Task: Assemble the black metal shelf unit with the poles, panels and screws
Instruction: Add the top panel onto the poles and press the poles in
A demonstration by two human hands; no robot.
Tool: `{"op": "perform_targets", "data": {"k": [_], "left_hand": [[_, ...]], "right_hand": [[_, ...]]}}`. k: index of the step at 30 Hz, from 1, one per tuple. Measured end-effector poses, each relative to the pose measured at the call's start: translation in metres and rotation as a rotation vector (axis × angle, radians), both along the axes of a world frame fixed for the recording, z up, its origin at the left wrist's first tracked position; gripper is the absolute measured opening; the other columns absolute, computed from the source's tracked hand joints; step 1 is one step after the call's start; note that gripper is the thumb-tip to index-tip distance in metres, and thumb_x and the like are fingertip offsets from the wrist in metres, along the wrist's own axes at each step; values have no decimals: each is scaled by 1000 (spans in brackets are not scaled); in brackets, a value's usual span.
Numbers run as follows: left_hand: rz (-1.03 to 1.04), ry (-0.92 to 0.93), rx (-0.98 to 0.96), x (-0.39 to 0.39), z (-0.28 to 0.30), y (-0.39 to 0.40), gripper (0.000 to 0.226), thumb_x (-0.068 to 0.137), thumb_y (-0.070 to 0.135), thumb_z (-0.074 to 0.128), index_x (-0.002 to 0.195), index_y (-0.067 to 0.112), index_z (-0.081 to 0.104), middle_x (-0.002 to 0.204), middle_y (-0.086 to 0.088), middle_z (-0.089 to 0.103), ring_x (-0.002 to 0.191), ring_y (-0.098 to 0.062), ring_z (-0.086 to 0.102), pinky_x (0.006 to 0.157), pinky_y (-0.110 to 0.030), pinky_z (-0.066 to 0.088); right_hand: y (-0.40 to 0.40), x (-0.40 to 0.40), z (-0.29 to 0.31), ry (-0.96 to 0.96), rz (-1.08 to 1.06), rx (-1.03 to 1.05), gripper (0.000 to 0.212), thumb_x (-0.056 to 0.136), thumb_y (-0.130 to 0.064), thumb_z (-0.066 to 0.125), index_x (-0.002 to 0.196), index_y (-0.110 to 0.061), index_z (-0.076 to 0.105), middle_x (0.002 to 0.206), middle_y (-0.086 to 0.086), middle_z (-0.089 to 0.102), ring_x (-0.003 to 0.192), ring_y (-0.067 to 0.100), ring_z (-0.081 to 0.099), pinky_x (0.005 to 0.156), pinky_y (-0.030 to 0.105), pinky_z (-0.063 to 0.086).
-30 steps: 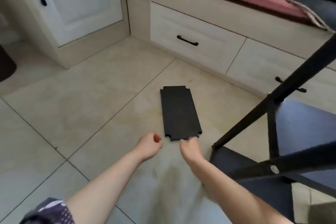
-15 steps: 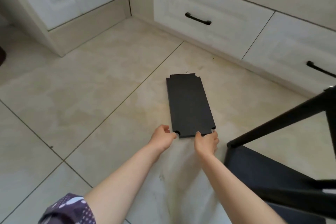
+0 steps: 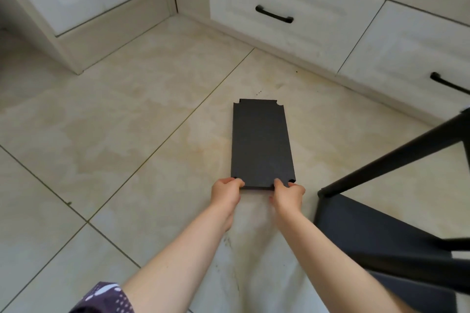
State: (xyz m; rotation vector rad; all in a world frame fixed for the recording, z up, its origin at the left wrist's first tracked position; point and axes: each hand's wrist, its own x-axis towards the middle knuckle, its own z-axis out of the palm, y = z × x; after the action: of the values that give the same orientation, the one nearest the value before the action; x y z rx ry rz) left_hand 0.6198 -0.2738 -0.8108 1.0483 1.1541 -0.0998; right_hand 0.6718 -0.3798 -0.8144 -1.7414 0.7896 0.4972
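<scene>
Black flat notched-corner panel (image 3: 262, 142) on glossy tile, near edge gripped by both hands (image 3: 227, 193) (image 3: 288, 197).

No legible text or markings anywhere.

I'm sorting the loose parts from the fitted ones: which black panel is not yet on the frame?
The black panel lying flat on the floor tiles, gripped at its near edge by the left hand and right hand. The other panel already sits among the frame's poles.
</scene>
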Motion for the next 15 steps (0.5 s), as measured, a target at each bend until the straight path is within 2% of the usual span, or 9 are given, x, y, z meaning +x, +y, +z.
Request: {"op": "perform_targets", "data": {"k": [2, 5, 7, 9, 11, 15], "left_hand": [[127, -35, -68, -2, 5, 2, 5, 94, 0, 57, 98, 2, 58, 95, -15, 61, 93, -28, 57, 89, -34, 49], [221, -94, -157, -4, 13, 7, 11, 99, 3, 55, 109, -3, 55, 102, -18, 62, 100, -30, 61, 89, -34, 50], [229, -124, -175, -5, 17, 11, 19, 101, 10, 56, 116, -2, 57, 108, -19, 64, 97, -30, 65, 82, -34, 53], [208, -142, -177, -5, 21, 14, 24, 102, 16, 58, 120, 1, 61, 112, -17, 67, 92, -28, 68, 72, -32, 54], [174, -155, -161, -5, 26, 15, 25, 102, 21, 58, 120, 4, 62, 109, -13, 67, 88, -27, 67, 70, -32, 54], [80, -165, -115, -12, 38, 22, 24, 102, 34, 57, 110, 12, 64, 105, -9, 67, 88, -25, 63, 71, -33, 52]], "right_hand": [[3, -2, 4, 14, -97, 117, 34, 95, -16, 60, 114, -17, 32, 128, 15, 51, 101, 33, 62, 88, 45, 55], [3, -6, 10, 7, -225, 259, 38, 95, -5, 59, 117, -18, 31, 131, 15, 48, 104, 32, 63, 71, 36, 57], [1, -9, 18, 9, -279, 346, 43, 93, -3, 62, 123, -15, 33, 129, 14, 50, 107, 31, 63, 61, 31, 57], [-1, -11, 26, 26, -305, 441, 42, 91, -4, 66, 127, -4, 45, 125, 16, 59, 106, 33, 65, 64, 33, 60], [-1, -15, 38, 46, -287, 532, 29, 92, -4, 66, 119, -1, 57, 118, 17, 66, 103, 33, 68, 77, 39, 60], [1, -32, 59, 39, -253, 605, 29, 93, -2, 63, 122, -2, 57, 115, 14, 68, 98, 26, 69, 81, 41, 58]]}}
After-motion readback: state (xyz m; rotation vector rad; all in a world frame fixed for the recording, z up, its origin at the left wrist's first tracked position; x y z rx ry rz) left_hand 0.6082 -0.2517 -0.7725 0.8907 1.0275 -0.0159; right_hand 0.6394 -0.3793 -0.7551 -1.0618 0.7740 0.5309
